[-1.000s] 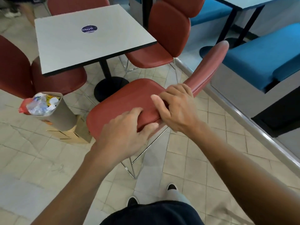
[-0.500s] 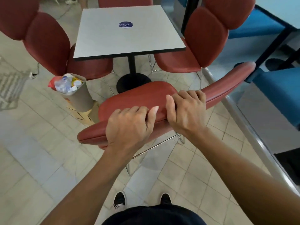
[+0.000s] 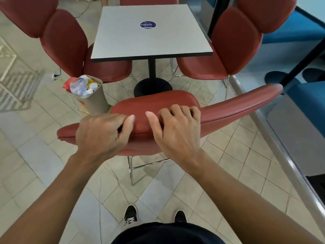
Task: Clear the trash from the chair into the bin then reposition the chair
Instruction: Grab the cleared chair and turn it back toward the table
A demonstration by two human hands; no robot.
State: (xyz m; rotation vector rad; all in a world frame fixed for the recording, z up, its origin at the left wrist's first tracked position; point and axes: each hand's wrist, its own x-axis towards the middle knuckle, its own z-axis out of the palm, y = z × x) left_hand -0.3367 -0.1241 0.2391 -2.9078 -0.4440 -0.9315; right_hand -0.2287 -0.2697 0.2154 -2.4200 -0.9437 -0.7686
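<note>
pale floor tiles (image 3: 228, 169) spread under everything we see, and on them, in front of our feet, stands the red chair (image 3: 158, 104) we are holding by its backrest, its seat pointing toward the white table (image 3: 149, 34). our left hand (image 3: 100, 134) curls over the top edge of the backrest and grips it; our right hand (image 3: 177, 131) lies over the same edge just beside it, fingers bent onto the padding. we see no trash on the seat, so we judge only the moving is left. the bin (image 3: 91, 95), heaped with wrappers, stands just beside the chair's left front corner, and a careless push forward could knock it over and spill the lot. two more red chairs flank the table, so the seat could catch one of them or strike the black table base (image 3: 153, 87). with both hands near the middle, the chair may swing as we shove it.
</note>
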